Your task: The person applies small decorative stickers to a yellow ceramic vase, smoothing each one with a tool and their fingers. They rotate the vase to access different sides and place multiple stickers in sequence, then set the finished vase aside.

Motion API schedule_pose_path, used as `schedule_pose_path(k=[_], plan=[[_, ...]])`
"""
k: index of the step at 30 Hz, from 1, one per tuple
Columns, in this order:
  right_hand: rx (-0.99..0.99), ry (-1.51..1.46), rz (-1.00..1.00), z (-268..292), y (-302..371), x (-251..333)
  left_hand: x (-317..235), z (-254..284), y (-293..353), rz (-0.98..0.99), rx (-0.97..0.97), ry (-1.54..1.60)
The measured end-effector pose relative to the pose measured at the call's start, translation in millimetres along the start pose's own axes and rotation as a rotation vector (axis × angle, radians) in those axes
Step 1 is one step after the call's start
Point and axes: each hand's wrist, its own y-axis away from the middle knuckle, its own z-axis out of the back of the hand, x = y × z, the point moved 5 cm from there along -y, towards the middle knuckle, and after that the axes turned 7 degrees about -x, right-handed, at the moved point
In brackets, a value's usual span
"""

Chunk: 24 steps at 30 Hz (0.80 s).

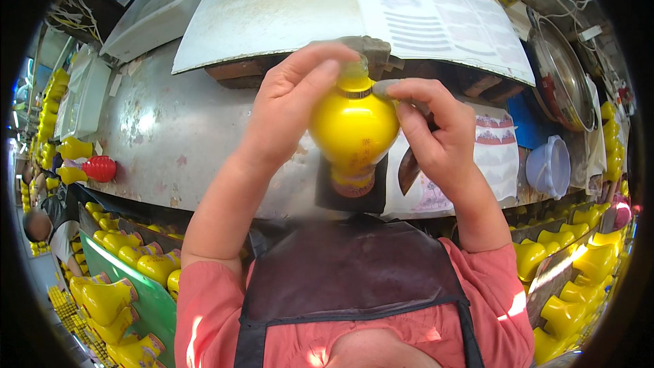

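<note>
A glossy yellow bottle (354, 126) with a round shoulder, a narrow foot and a dark patterned band round its neck stands upright in front of me on a dark pad (329, 194). My left hand (289, 99) closes round the top of its neck, with the fingertips slightly blurred. From the other side, my right hand (436, 119) pinches a small grey pad (386, 88) against the neck band. A dark brown curved blade-like piece (409, 170) sticks out beneath the right palm; its other end is hidden by the hand.
Behind the bottle lies a white board (272, 13) with printed decal sheets (422, 20). More sheets (497, 157) and a lilac bucket (548, 167) are at right. A red ribbed object (100, 168) sits at left. Several yellow bottles (157, 266) fill racks on both sides; a person (51, 221) is at far left.
</note>
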Motion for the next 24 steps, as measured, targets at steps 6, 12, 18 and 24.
schedule_pose_path(k=[6, 12, 18, 24], plan=[[0.03, 0.055, 0.255, -10, 8, 18, -12, -8, -5, -0.032, 0.01, -0.234], [0.005, -0.05, -0.003, 2, 10, 10, -18, -7, 9, 0.01, 0.018, -0.021], [0.016, 0.089, 0.317, -12, 25, 31, -25, -7, 17, -0.118, -0.026, -0.116], [-0.04, 0.026, 0.204, -7, 26, 29, -28, -4, 29, -0.037, -0.038, -0.067]])
